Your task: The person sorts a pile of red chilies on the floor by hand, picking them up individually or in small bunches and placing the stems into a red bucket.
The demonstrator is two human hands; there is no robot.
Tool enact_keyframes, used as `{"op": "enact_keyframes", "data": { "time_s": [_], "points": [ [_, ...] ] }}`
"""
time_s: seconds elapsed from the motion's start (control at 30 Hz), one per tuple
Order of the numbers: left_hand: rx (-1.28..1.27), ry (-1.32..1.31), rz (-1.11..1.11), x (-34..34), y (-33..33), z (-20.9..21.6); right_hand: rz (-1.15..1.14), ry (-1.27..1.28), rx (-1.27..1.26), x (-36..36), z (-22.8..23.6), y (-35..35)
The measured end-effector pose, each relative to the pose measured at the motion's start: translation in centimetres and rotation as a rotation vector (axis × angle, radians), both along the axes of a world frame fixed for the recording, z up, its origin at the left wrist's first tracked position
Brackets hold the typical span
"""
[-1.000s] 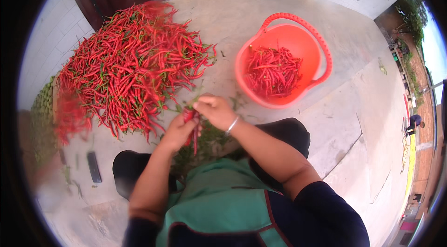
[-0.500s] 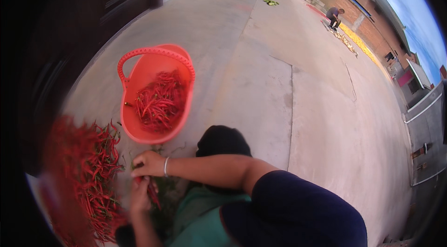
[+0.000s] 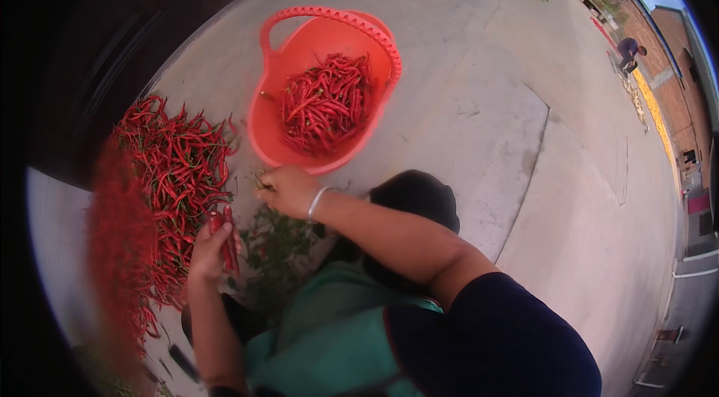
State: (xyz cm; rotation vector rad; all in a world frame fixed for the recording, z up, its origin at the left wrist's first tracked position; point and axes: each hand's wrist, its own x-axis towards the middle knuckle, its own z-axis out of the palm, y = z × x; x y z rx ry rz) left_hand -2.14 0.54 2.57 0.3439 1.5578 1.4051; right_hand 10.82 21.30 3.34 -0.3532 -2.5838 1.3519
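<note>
Several red chili peppers (image 3: 228, 238) are gripped in my left hand (image 3: 207, 253), their cut-off-looking upper ends showing above the thumb. My right hand (image 3: 290, 191), with a bracelet on its wrist, is closed in a pinch on green pepper stems (image 3: 260, 180). It sits just below the near rim of a red plastic basket (image 3: 262, 131) with an arched handle. Red chili peppers (image 3: 328, 101) lie heaped inside this basket. Left of my hands spreads a large pile of red chili peppers with green stems (image 3: 180, 168).
Green stems and leaves (image 3: 277, 247) lie on the concrete floor (image 3: 479, 67) between my legs. My dark-clad knee (image 3: 419, 202) is right of them. Far off at the right, a person (image 3: 629, 52) bends beside a yellow strip of spread crop (image 3: 654, 116).
My hands have come apart: the right has moved up and away with green stems, while the left keeps the peppers. The view has shifted, so the basket appears further right and higher.
</note>
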Motion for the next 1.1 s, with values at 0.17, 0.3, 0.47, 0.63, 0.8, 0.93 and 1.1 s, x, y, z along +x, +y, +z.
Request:
{"op": "enact_keyframes", "data": {
  "time_s": [0.17,0.3,0.47,0.63,0.8,0.93,1.1],
  "points": [
    [0.302,-0.181,0.164,-2.0,10.4,3.4,0.277,-0.557,0.546,-1.4,-3.8,-2.5],
    [0.104,0.241,0.209,-1.9,13.9,3.5,0.397,-0.549,0.643,-3.0,-3.2,-4.2],
    [-0.059,0.495,0.287,-3.9,1.1,-5.1,0.371,-0.308,0.66,-6.1,-5.7,-5.5],
    [-0.705,1.044,0.77,-7.1,-12.1,-9.4,0.489,-0.279,0.598,-9.2,-5.3,-9.7],
    [-0.996,1.442,0.143,-13.3,-13.4,-9.8,0.598,-0.256,0.586,-9.9,-5.7,-12.7],
    [-1.181,1.586,-0.251,-17.0,-11.3,-9.1,0.614,-0.257,0.591,-9.2,-5.7,-12.7],
    [-1.075,1.596,-0.458,-17.7,-10.3,-9.6,0.64,-0.307,0.559,-9.1,-6.2,-12.0]
  ]
}}
